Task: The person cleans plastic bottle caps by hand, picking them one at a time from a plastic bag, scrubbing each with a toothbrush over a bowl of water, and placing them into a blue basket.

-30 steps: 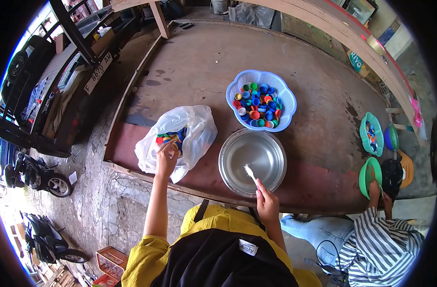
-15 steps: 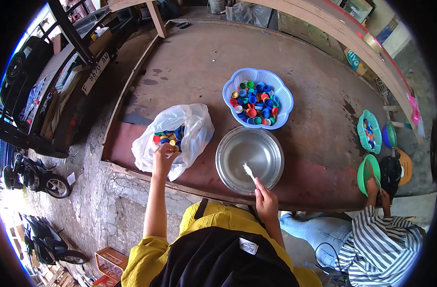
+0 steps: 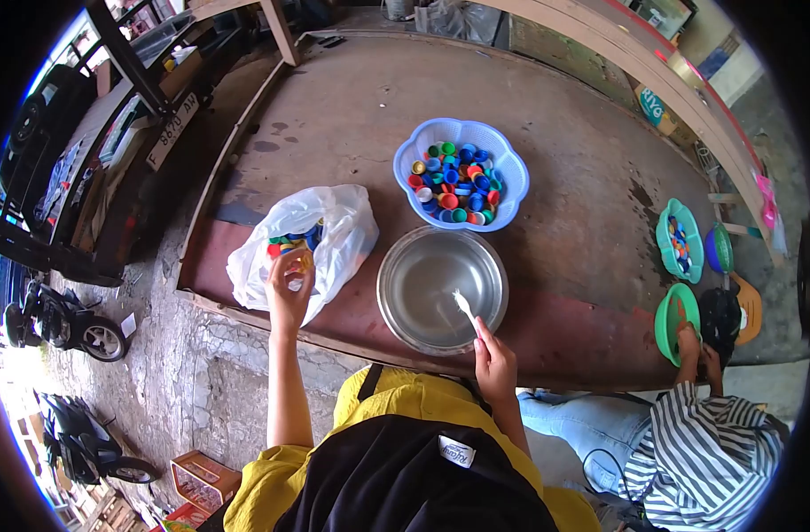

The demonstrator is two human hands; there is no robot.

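Note:
My left hand [image 3: 289,282] is at the mouth of a white plastic bag [image 3: 341,232] of coloured bottle caps [image 3: 313,238], its fingers curled round a yellowish cap. In my right hand [image 3: 493,362] is a white toothbrush [image 3: 465,305], its bristle end up over the near right part of a metal bowl [image 3: 407,326]. Beyond the bowl stands a blue plastic basket [image 3: 516,182] holding many caps in blue, red, green and other colours.
At the right, a person in a striped shirt [image 3: 688,443] has both hands at a green bowl [image 3: 667,330]. Near it are a turquoise basket [image 3: 666,248] with caps and a black bag [image 3: 722,317]. Motorcycles [image 3: 94,337] stand at the left.
My left hand has lifted slightly from the caps with a yellowish cap in its fingers. The bag, bowl and basket appear shifted left in view. The toothbrush remains in my right hand.

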